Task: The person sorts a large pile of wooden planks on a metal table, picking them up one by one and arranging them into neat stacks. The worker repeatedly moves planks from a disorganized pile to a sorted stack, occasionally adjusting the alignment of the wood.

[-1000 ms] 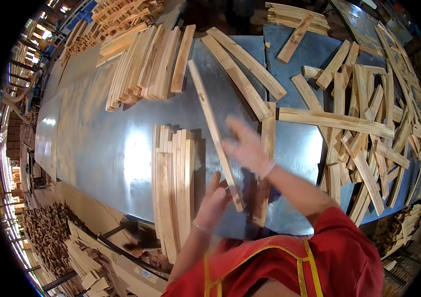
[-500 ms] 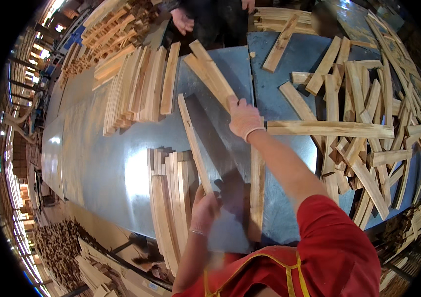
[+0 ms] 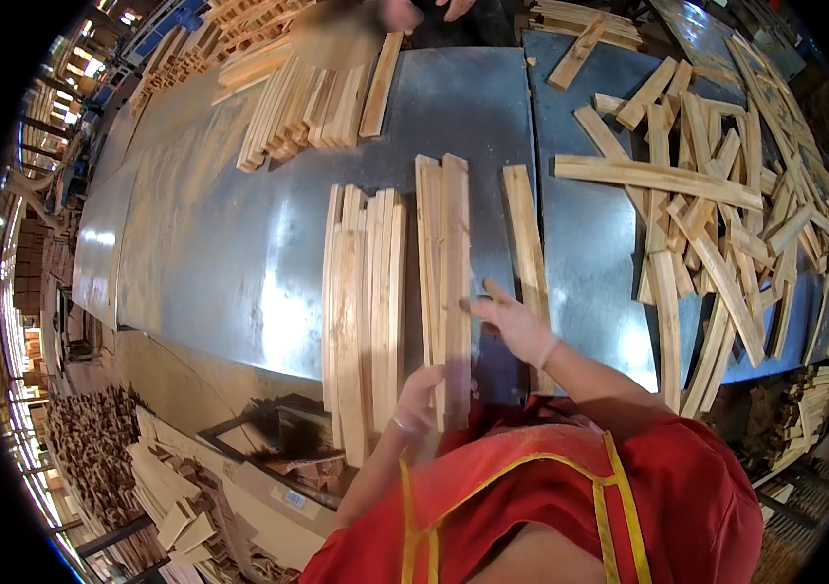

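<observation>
Two or so wooden slats (image 3: 454,263) stand lengthwise side by side in front of me. My left hand (image 3: 420,397) is closed around their near end. My right hand (image 3: 516,326) is at their right side, thumb and fingers apart, the fingertips at or just touching the edge of the right slat. Left of these is a row of several slats (image 3: 348,321), closely packed, some reaching nearer to me than others. A single slat (image 3: 528,234) lies just beyond my right hand, near the seam of the metal table (image 3: 210,234).
A jumbled heap of slats (image 3: 701,195) covers the right part of the table. Another row of slats (image 3: 312,102) lies at the far side, where a person's hands (image 3: 424,12) show. Offcuts (image 3: 93,443) and a cardboard sheet (image 3: 268,501) are below left.
The slat in my left hand has swung from a tilt to nearly straight, now beside another. My right hand has left the farther slats and come nearer to me. The whole view has shifted.
</observation>
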The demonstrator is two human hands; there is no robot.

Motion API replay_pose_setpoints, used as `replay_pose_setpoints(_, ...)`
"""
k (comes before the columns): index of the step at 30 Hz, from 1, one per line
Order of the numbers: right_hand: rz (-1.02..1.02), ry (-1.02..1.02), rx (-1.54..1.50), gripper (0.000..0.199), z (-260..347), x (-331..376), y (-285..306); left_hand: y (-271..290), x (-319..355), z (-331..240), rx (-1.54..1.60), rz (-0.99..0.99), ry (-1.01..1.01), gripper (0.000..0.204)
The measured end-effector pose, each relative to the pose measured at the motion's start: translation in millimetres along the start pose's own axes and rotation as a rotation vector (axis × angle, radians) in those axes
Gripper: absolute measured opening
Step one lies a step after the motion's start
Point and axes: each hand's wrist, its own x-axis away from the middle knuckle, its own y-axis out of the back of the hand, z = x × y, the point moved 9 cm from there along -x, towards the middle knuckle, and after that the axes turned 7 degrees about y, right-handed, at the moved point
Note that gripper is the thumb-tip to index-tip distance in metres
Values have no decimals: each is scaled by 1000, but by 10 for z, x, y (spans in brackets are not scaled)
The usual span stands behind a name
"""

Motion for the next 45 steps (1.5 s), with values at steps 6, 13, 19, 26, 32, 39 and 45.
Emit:
replay_pose_setpoints(6, -255, -70, 468, 73, -372, -248, -372, 214, 999, -360, -723, -816, -320, 68)
replay_pose_setpoints(13, 15, 190, 933, 66, -746, 60, -844, 356, 932, -523, -1813, -1108, -700, 87)
replay_pose_setpoints(19, -489, 495, 1522, 48, 1620, -101, 1303, 260, 622, -281, -2246, -1284, -524, 96)
replay_pose_setpoints(26, -748, 107, 2141, 36, 3062, 486, 3658, -1036, -321, 52, -2129, -799, -731, 87)
replay_pose_setpoints(32, -469, 284, 1641, 46, 3011, 1140, 3057, -1490, -1248, 255, -1905, -984, -419, 80)
replay_pose_setpoints(39, -337, 104, -600, 59, 723, 2080, 3429, -533, -1177, 292, -251, -395, -182, 68)
replay_pose_setpoints(45, -329, 134, -440, 80, 204, 2276, 3103, -303, -350, -238, -1515, -1102, -408, 62)
